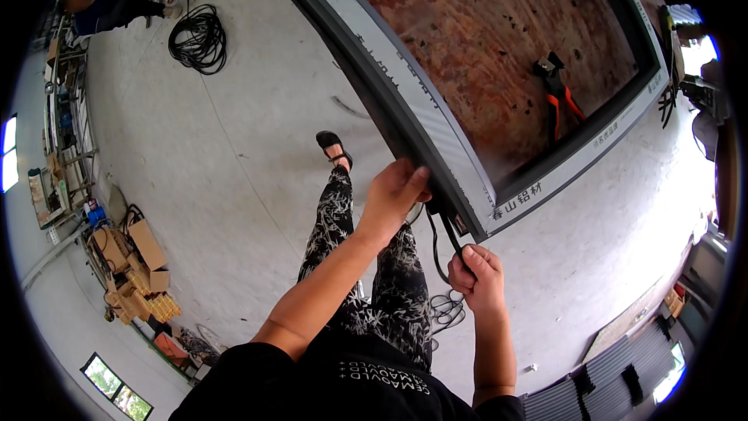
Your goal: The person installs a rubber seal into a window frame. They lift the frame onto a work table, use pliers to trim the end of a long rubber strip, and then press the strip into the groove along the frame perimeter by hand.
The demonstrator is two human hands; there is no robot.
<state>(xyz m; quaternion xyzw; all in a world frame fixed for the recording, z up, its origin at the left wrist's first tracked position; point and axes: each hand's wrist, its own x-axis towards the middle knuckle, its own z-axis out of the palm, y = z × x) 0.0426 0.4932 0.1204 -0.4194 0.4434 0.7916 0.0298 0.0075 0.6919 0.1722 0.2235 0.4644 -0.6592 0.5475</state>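
A grey metal frame (421,101) with dark inner channels lies over a reddish-brown wooden board (460,39). At its near left side my left hand (393,199) is closed, thumb and fingers pinched at the dark outer edge; what lies between the fingertips is mostly hidden. A flexible black rubber strip (449,228) hangs from beside the frame's near corner. My right hand (477,277) grips this strip just below that corner. Its loose length drops in loops (448,310) beside my leg. Cutting pliers with orange-and-black handles (555,101) rest on the board inside the frame.
A coil of black cable (198,39) lies on the concrete floor. Another person (109,0) sits at the far left. Cardboard boxes (128,265) and shelving (70,117) line the left wall. Corrugated grey sheets (615,374) are at the lower right.
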